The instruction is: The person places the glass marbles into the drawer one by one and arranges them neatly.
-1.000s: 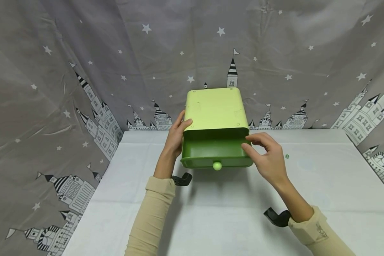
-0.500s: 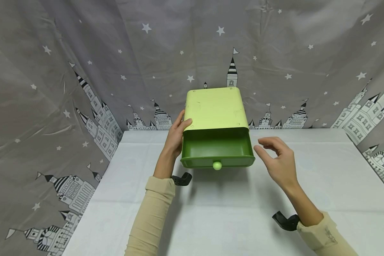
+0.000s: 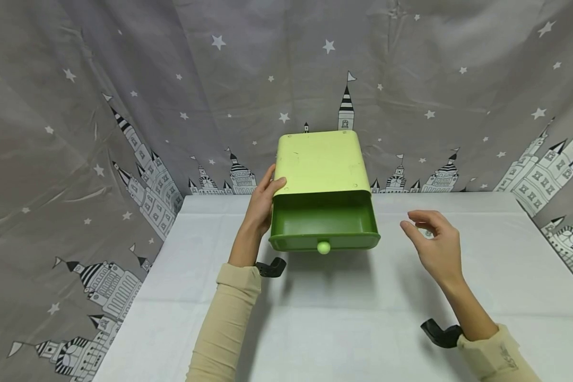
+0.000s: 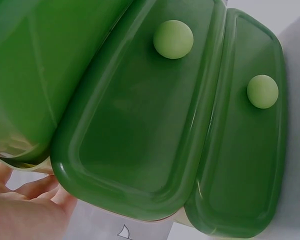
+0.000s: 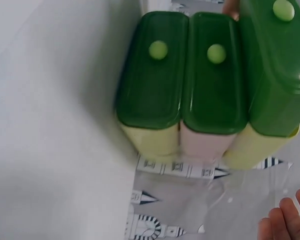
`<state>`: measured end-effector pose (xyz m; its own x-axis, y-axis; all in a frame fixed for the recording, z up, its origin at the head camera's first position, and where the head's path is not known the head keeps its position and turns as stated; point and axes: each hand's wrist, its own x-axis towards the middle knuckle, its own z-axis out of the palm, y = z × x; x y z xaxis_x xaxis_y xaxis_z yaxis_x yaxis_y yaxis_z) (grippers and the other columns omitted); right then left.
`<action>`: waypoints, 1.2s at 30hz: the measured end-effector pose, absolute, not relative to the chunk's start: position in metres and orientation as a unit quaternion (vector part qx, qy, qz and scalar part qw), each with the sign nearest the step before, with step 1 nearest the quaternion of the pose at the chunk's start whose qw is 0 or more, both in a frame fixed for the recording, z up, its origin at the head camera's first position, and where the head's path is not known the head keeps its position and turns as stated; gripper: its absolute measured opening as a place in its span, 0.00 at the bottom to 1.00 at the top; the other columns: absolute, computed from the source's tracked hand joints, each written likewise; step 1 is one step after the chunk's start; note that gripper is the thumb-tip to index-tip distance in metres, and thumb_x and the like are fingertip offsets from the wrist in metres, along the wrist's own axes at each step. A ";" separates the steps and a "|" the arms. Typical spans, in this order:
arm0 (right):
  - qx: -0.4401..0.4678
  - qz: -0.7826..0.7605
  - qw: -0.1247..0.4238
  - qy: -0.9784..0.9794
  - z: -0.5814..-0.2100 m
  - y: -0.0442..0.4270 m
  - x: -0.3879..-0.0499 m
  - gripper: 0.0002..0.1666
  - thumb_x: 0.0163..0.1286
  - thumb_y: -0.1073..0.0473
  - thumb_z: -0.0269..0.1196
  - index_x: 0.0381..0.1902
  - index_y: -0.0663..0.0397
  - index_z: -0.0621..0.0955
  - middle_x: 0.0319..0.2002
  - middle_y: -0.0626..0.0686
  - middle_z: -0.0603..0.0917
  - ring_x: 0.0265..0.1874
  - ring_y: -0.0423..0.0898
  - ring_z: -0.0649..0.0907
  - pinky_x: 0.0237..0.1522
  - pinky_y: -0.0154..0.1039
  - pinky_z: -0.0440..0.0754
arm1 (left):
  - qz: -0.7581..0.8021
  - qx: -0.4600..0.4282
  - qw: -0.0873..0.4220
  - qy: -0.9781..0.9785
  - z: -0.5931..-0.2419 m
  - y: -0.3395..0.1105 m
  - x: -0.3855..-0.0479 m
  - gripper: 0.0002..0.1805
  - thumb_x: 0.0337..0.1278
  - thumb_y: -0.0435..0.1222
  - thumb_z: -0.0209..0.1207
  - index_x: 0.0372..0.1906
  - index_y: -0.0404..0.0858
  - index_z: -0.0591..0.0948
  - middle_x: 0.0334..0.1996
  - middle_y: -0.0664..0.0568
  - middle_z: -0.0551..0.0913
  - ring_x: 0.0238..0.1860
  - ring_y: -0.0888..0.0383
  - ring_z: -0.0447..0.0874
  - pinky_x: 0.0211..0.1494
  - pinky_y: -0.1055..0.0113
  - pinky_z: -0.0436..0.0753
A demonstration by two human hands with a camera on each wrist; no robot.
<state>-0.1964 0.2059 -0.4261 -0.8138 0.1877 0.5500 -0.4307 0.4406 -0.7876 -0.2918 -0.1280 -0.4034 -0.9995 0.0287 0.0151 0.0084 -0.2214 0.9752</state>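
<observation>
A small chest of drawers with a pale yellow-green top (image 3: 322, 162) stands mid-table at the back. Its dark green top drawer (image 3: 324, 242) is pulled out, showing a bare green inside, with a round light green knob (image 3: 323, 248) in front. In the right wrist view, two lower drawers (image 5: 215, 90) sit flush below it. My left hand (image 3: 260, 204) rests against the chest's left side, thumb at the upper front edge. Apart from the chest, to its right, my right hand (image 3: 436, 246) hovers with thumb and fingers loosely curved, holding nothing I can make out.
A small green item (image 3: 428, 233) on the white table (image 3: 334, 323) shows partly through the gap in the right hand. Behind the table hangs a grey curtain (image 3: 248, 79) printed with castles and stars. Black wrist cameras (image 3: 441, 334) sit at both cuffs.
My right hand has moved from the drawer's right edge away to the right, now partly over the small green item. The left hand, chest and pulled-out drawer stay put.
</observation>
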 end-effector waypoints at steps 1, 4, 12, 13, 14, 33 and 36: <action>0.073 0.520 0.297 -0.797 -0.428 0.209 -0.197 0.11 0.60 0.74 0.69 0.42 0.72 0.83 0.42 0.62 0.83 0.40 0.36 0.79 0.47 0.26 0.75 | 0.781 0.015 0.006 0.625 -0.403 -0.128 -0.292 0.37 0.68 0.43 0.59 0.78 0.57 0.58 0.70 0.50 0.66 0.59 0.50 0.75 0.54 0.60 0.79; 0.061 0.511 0.303 -0.802 -0.434 0.217 -0.201 0.11 0.61 0.73 0.69 0.43 0.71 0.84 0.41 0.61 0.83 0.40 0.36 0.79 0.46 0.25 0.74 | 0.780 0.017 0.006 0.626 -0.403 -0.128 -0.292 0.37 0.68 0.43 0.59 0.78 0.56 0.58 0.70 0.50 0.66 0.59 0.50 0.76 0.54 0.59 0.80; 0.022 0.500 0.309 -0.809 -0.462 0.250 -0.220 0.12 0.62 0.72 0.68 0.43 0.72 0.84 0.41 0.59 0.83 0.40 0.32 0.77 0.47 0.27 0.74 | 0.779 0.018 0.008 0.627 -0.405 -0.128 -0.292 0.38 0.68 0.44 0.59 0.78 0.56 0.58 0.70 0.50 0.65 0.63 0.51 0.72 0.60 0.56 0.77; 0.015 0.498 0.307 -0.811 -0.465 0.254 -0.222 0.12 0.62 0.72 0.68 0.43 0.73 0.83 0.41 0.58 0.83 0.40 0.32 0.77 0.47 0.27 0.74 | 0.778 0.017 0.009 0.628 -0.405 -0.128 -0.293 0.38 0.67 0.44 0.60 0.78 0.56 0.58 0.71 0.50 0.65 0.64 0.52 0.71 0.60 0.56 0.76; 0.009 0.497 0.303 -0.813 -0.467 0.257 -0.224 0.12 0.62 0.71 0.68 0.44 0.73 0.83 0.40 0.56 0.82 0.40 0.32 0.77 0.47 0.28 0.74 | 0.777 0.017 0.008 0.629 -0.405 -0.128 -0.293 0.38 0.68 0.44 0.59 0.78 0.56 0.58 0.71 0.51 0.65 0.65 0.52 0.70 0.60 0.56 0.76; -0.105 0.480 0.220 -0.843 -0.493 0.282 -0.243 0.20 0.69 0.58 0.65 0.51 0.70 0.82 0.50 0.64 0.82 0.36 0.26 0.72 0.37 0.21 0.71 | 0.773 0.021 0.008 0.633 -0.403 -0.130 -0.292 0.38 0.69 0.44 0.58 0.79 0.54 0.55 0.69 0.48 0.64 0.62 0.49 0.72 0.58 0.55 0.77; -0.107 0.469 0.213 -0.850 -0.498 0.283 -0.247 0.20 0.70 0.58 0.65 0.52 0.70 0.82 0.50 0.64 0.82 0.37 0.26 0.71 0.38 0.24 0.70 | 0.773 0.021 0.008 0.634 -0.402 -0.129 -0.291 0.39 0.69 0.44 0.58 0.79 0.54 0.55 0.70 0.48 0.63 0.63 0.49 0.71 0.59 0.55 0.77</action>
